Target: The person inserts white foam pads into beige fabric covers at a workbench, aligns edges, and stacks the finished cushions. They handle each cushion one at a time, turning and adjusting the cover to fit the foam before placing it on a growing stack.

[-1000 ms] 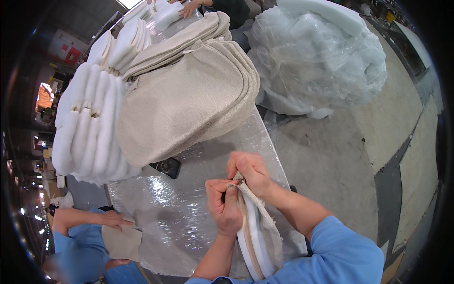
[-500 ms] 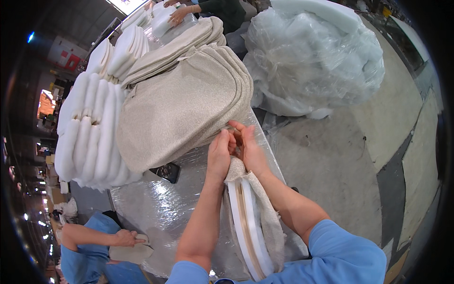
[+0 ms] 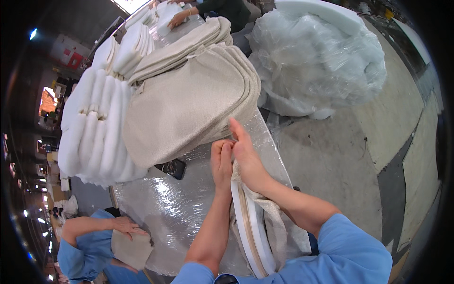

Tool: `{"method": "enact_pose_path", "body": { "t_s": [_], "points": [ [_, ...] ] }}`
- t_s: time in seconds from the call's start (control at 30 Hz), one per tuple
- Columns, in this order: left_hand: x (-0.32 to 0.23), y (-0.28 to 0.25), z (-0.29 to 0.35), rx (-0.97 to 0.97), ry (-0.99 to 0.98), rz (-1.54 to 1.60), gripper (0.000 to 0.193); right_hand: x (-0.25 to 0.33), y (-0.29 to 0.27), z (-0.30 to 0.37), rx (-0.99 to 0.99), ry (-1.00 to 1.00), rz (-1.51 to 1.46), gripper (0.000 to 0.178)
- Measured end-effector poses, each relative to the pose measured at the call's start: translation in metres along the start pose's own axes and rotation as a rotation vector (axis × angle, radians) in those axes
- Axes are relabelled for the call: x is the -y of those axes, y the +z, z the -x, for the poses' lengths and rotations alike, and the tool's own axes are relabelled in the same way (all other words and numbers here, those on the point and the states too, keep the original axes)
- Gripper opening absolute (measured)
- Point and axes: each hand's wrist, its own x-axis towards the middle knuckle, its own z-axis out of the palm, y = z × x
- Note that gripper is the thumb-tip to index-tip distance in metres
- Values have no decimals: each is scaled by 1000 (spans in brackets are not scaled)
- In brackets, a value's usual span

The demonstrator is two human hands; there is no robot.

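A beige fabric cushion cover [image 3: 274,217] stands on edge in front of me, its long side gaping. Inside shows a filling of white padding [image 3: 242,220] on both sides of a tan middle layer [image 3: 250,226]. My left hand [image 3: 221,163] is at the cover's far end, its fingers curled closed; what they hold, if anything, is hidden. Against the cover's right side rests my right hand [image 3: 248,163], fingers stretched forward and apart, touching the left fingertips. Just beyond both hands lies a stack of beige covers [image 3: 189,99].
White padding pieces [image 3: 90,123] are piled at the left. A black phone-like object [image 3: 175,169] lies on the plastic-wrapped table [image 3: 165,203]. A plastic-wrapped bundle [image 3: 317,61] stands far right. Co-workers' hands appear at lower left [image 3: 127,227] and at the far end [image 3: 178,18].
My right hand has turned more upright, with its fingers stretched out. My left hand has moved slightly nearer. The lower-left co-worker's hand now lies spread on a beige piece.
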Motion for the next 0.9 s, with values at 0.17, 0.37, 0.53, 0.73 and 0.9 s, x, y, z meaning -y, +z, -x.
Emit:
{"method": "enact_pose_path", "body": {
  "t_s": [0.17,0.37,0.53,0.73,0.9],
  "points": [
    [-41,-8,27,253,10,122,32,4,-29,55,21,238,-445,83],
    [-69,-20,40,347,21,-105,48,36,-54,47,376,540,53,38],
    [-59,-22,36,348,115,-213,27,44,-34,47,245,298,85,33],
    [-36,-13,52,189,145,-45,27,57,-18,54,279,-65,616,33],
    [-34,-17,70,80,215,28,40,65,0,74,335,-203,740,32]
  ]
}}
